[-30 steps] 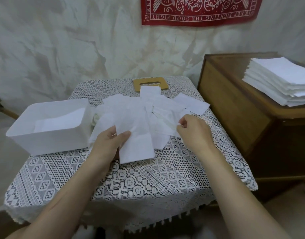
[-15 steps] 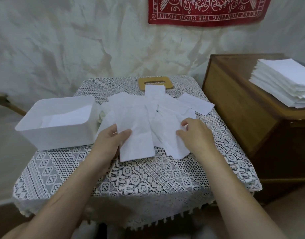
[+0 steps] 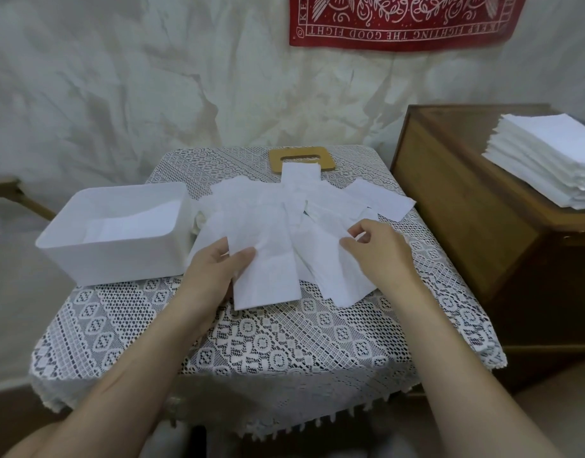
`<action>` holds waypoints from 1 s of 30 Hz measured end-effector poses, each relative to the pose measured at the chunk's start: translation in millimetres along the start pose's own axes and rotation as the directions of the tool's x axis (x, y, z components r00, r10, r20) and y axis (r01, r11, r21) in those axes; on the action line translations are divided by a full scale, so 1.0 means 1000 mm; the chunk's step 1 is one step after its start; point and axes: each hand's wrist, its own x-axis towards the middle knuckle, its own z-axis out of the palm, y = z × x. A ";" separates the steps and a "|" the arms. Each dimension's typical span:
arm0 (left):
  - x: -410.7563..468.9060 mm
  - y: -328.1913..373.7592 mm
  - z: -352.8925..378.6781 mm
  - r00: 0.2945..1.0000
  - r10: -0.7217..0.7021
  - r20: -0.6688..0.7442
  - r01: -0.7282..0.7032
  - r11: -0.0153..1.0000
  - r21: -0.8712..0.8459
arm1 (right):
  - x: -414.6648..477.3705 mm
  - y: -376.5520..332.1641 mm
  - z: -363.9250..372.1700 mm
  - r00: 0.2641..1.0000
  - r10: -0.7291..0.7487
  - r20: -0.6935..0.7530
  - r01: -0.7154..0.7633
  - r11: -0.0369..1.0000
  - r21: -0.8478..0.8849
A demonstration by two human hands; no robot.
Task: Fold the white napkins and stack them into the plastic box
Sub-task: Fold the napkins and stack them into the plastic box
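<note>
Several napkins (image 3: pixel 261 223) lie fanned on the table (image 3: pixel 251 342) beside the box (image 3: pixel 119 259); they look light, limp and easily creased, best nipped at an edge or corner. The left grip (image 3: pixel 215 272) holds the front napkin (image 3: pixel 268 282), thumb on top; the right grip (image 3: pixel 380 249), flatter half a second ago, now pinches another's edge.

— Where's your plastic box (image 3: pixel 119 259)?
— At the table's (image 3: pixel 284 342) left edge. Your napkins (image 3: pixel 268 233) fan across the middle, just right of it, and one overlaps the slotted board (image 3: pixel 274 160) at the far edge.
— The stack (image 3: pixel 548 153)?
— On the cabinet (image 3: pixel 449 200), right of your table.
</note>
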 end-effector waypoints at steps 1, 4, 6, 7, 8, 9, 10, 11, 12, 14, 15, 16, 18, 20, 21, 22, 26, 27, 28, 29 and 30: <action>0.000 0.000 0.000 1.000 0.002 0.000 -0.002 1.000 -0.001 | 0.000 -0.001 -0.001 1.000 -0.014 -0.002 0.014 0.998 0.054; -0.001 0.002 0.001 1.000 0.011 0.002 -0.011 1.000 -0.008 | -0.001 -0.007 -0.002 1.000 -0.010 0.017 0.005 0.958 0.285; -0.001 0.002 0.002 1.000 0.015 0.003 -0.015 1.000 -0.018 | -0.001 -0.009 0.000 0.999 0.022 0.042 -0.036 0.933 0.357; -0.002 0.002 0.002 1.000 0.014 0.002 -0.014 1.000 -0.023 | -0.002 -0.008 0.001 0.999 0.026 0.046 -0.039 0.943 0.331; -0.002 0.002 0.002 1.000 0.013 0.002 -0.013 1.000 -0.027 | -0.002 -0.007 0.002 0.999 0.017 0.040 -0.027 0.966 0.256; -0.002 0.002 0.002 1.000 0.012 0.003 -0.012 1.000 -0.027 | -0.003 -0.005 0.002 1.000 0.001 0.028 -0.005 0.988 0.153; -0.002 0.002 0.002 1.000 0.012 0.004 -0.012 1.000 -0.023 | -0.004 -0.003 0.003 1.000 -0.017 0.013 0.016 0.998 0.061; -0.002 0.003 0.002 1.000 0.013 0.005 -0.013 1.000 -0.018 | -0.004 -0.002 0.002 1.000 -0.029 -0.004 0.029 1.000 -0.001; -0.002 0.003 0.002 1.000 0.014 0.005 -0.013 1.000 -0.016 | -0.005 0.000 0.002 0.999 -0.034 -0.024 0.033 0.999 -0.032; -0.003 0.004 0.002 1.000 0.014 0.003 -0.014 1.000 -0.018 | -0.004 0.001 0.001 0.997 -0.034 -0.070 0.030 0.998 -0.054; -0.002 0.004 0.002 1.000 0.013 0.001 -0.013 1.000 -0.017 | -0.004 0.001 0.001 0.995 -0.039 -0.091 0.034 0.998 -0.058; -0.003 0.004 0.002 1.000 0.011 0.002 -0.011 1.000 -0.015 | -0.003 0.001 0.000 0.993 -0.043 -0.109 0.037 0.998 -0.058; -0.002 0.004 0.003 1.000 0.008 0.004 -0.008 1.000 -0.010 | -0.003 0.000 -0.004 0.990 -0.049 -0.130 0.045 0.998 -0.036; -0.002 0.004 0.003 1.000 0.007 0.004 -0.007 1.000 -0.006 | -0.002 0.001 -0.006 0.990 -0.044 -0.131 0.044 0.999 -0.001; -0.002 0.003 0.003 1.000 0.007 0.003 -0.007 1.000 -0.005 | -0.002 0.000 -0.007 0.993 -0.037 -0.114 0.040 0.999 0.028; -0.002 0.003 0.003 1.000 0.007 0.003 -0.007 1.000 -0.008 | -0.001 0.001 -0.007 0.997 -0.024 -0.078 0.030 0.996 0.082; -0.002 0.003 0.003 1.000 0.016 0.011 -0.016 1.000 -0.018 | 0.000 0.001 -0.006 0.996 0.031 0.083 -0.049 0.973 0.225; -0.002 0.002 0.003 1.000 0.019 0.013 -0.018 1.000 -0.023 | 0.000 0.002 -0.006 0.995 0.036 0.097 -0.053 0.983 0.175; -0.002 0.003 0.003 1.000 0.019 0.012 -0.018 0.999 -0.030 | 0.000 0.003 -0.005 0.995 0.040 0.096 -0.051 0.992 0.116; -0.002 0.002 0.003 1.000 0.016 0.008 -0.015 0.999 -0.038 | -0.001 0.003 -0.005 0.995 0.042 0.085 -0.048 0.996 0.068; -0.002 0.002 0.003 1.000 0.010 0.005 -0.010 0.999 -0.048 | -0.002 0.003 -0.004 0.997 0.041 0.068 -0.044 0.998 0.039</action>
